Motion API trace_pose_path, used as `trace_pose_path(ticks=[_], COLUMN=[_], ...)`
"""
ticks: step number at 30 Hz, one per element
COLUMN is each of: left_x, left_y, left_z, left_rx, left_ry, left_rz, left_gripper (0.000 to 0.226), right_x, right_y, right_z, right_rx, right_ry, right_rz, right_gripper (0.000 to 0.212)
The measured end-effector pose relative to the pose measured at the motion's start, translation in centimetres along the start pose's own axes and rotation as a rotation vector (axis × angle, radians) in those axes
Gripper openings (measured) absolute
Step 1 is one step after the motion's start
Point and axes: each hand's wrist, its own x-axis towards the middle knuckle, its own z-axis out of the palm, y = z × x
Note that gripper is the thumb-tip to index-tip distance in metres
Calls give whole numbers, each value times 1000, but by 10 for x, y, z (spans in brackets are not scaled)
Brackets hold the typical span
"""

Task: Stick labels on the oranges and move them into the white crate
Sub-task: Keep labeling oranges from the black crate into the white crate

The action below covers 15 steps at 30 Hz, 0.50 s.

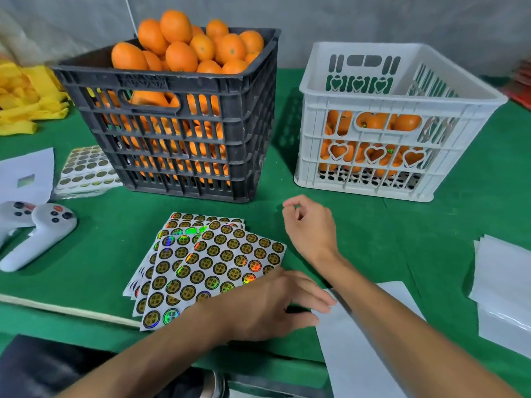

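Observation:
The black crate (172, 81) at the back left is heaped with oranges (184, 41). To its right, the white crate (402, 93) shows several oranges (373, 122) through its slots. Fanned sheets of round gold holographic labels (212, 259) lie on the green table in front of me. My left hand (273, 303) rests on the lower right edge of the sheets with its fingers stretched out to the right. My right hand (310, 225) hovers over the table just right of the sheets. Its fingers are curled, thumb and forefinger tips meet, and I see no label between them.
More label sheets (86, 170) lie left of the black crate, beside a white paper (26, 173). Two white controllers (37, 228) sit at the left, yellow cloth (26, 99) behind them. White backing sheets lie at the front right (362, 340) and far right (505, 291).

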Motion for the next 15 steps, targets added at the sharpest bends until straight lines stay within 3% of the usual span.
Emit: trace_pose_path(ticks=[7,10,13,15], left_x=[5,8,10,6], left_y=[-8,-15,-32,-50], left_z=[-4,-20,-50,-73], left_rx=[-46,-93,75,201], left_ry=[-7,61,237,269], left_rz=[23,-26,-97,-190], left_gripper=[24,23,19,26], right_x=[-1,-3,-3,-4], right_y=[-1,1,3,3], right_z=[1,0,-3,-4], right_rx=[94,193,248,249], right_ry=[-65,-77,-90,-115], right_rz=[98,119,118,114], right_gripper=[17,17,19,20])
